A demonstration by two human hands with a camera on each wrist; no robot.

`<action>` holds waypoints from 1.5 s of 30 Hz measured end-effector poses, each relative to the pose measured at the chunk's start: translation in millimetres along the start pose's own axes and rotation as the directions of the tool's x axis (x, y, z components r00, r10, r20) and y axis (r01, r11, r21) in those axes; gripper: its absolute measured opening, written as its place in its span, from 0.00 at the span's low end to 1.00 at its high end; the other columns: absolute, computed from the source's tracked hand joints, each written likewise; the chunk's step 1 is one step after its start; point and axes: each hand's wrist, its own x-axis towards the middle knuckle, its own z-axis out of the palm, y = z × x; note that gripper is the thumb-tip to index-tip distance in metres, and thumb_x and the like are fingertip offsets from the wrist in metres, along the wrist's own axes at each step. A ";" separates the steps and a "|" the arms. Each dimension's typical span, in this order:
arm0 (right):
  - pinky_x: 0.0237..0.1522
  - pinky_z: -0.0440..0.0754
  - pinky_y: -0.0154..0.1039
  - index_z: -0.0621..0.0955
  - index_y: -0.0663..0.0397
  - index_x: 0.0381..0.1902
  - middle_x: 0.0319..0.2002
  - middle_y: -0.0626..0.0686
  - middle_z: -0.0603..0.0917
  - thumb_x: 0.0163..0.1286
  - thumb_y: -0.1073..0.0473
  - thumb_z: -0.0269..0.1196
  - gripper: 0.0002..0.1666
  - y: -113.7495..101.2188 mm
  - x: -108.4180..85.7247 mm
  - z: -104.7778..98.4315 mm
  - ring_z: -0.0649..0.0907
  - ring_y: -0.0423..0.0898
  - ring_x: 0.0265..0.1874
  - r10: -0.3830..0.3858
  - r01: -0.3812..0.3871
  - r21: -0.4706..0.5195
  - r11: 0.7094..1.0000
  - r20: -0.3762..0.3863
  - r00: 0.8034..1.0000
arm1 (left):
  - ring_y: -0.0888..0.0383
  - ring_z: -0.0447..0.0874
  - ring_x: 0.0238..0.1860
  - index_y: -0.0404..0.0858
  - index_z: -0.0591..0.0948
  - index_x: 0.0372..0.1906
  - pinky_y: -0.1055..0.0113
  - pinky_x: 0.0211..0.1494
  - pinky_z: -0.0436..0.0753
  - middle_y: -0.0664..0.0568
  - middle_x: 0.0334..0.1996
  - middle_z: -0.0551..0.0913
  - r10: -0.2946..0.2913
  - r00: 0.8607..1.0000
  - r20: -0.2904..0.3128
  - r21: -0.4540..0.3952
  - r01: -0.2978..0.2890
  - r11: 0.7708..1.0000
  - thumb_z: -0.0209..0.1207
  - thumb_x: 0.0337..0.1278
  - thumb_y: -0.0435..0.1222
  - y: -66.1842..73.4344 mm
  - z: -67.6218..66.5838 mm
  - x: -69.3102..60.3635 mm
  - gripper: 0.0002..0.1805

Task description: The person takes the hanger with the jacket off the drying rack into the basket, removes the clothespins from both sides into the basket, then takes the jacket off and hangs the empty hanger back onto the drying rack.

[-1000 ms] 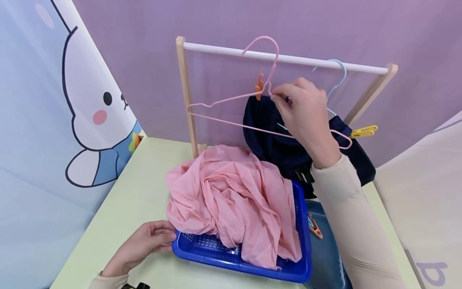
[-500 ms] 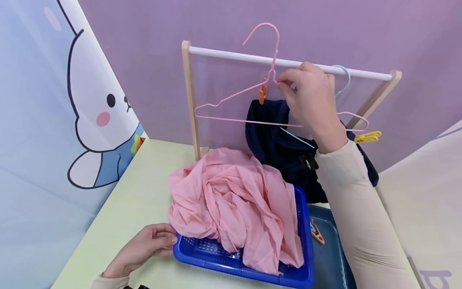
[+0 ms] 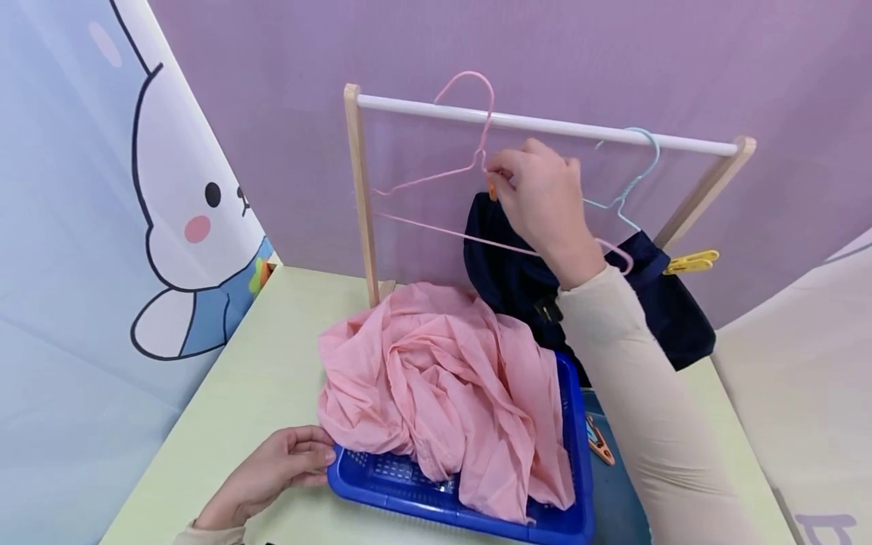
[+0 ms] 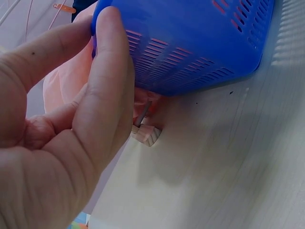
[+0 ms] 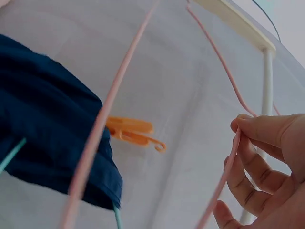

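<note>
My right hand [image 3: 545, 204] pinches a pink hanger [image 3: 436, 176] just below its hook, which lies at the white bar [image 3: 545, 125]. The right wrist view shows thumb and fingertips of the hand [image 5: 267, 167] on the pink wire [image 5: 228, 164]. At the lower left, my left hand [image 3: 272, 469] grips the corner of a blue basket [image 3: 450, 506]; the left wrist view has thumb and fingers of the hand [image 4: 81, 105] around its rim. Crumpled pink cloth [image 3: 443, 378] fills the basket and spills over its back edge.
Right of it, dark blue cloth [image 3: 671, 310] hangs on a light blue hanger [image 3: 640, 178] with a yellow clip [image 3: 691, 262] and an orange clip [image 5: 131, 131]. A teal tray [image 3: 616, 484] holding a clip [image 3: 599, 443] lies beside the basket. Wooden posts [image 3: 361, 197] support the bar.
The right hand raised the pink hanger above the bar, then brought it lower and to the left, its hook now at the bar. The left hand stays on the basket corner.
</note>
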 end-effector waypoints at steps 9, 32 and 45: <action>0.43 0.72 0.56 0.89 0.46 0.40 0.32 0.50 0.82 0.72 0.57 0.63 0.08 -5.7 -2.1 19.0 0.80 0.47 0.38 0.000 -0.001 0.013 1.000 0.028 1.000 | 0.53 0.86 0.41 0.24 0.76 0.51 0.54 0.47 0.86 0.44 0.40 0.85 -0.045 0.999 -0.022 -0.002 0.045 0.999 0.61 0.67 0.30 -2.1 0.4 -0.2 0.15; 0.33 0.78 0.53 0.89 0.50 0.41 0.30 0.49 0.85 0.73 0.60 0.62 0.09 -8.2 4.4 30.3 0.82 0.49 0.38 -0.040 0.039 0.013 0.999 0.116 0.992 | 0.53 0.86 0.41 0.24 0.75 0.52 0.54 0.47 0.86 0.45 0.40 0.84 -0.018 1.000 -0.019 0.007 0.018 1.000 0.62 0.67 0.30 3.3 -3.7 6.5 0.15; 0.39 0.80 0.50 0.87 0.54 0.46 0.36 0.54 0.83 0.71 0.61 0.65 0.09 -5.1 -47.4 -29.0 0.82 0.51 0.34 -0.055 0.052 0.021 0.998 0.221 0.974 | 0.53 0.86 0.42 0.23 0.75 0.52 0.54 0.49 0.86 0.44 0.42 0.84 -0.001 1.000 0.004 -0.008 0.001 1.000 0.61 0.68 0.30 2.4 -5.3 7.0 0.16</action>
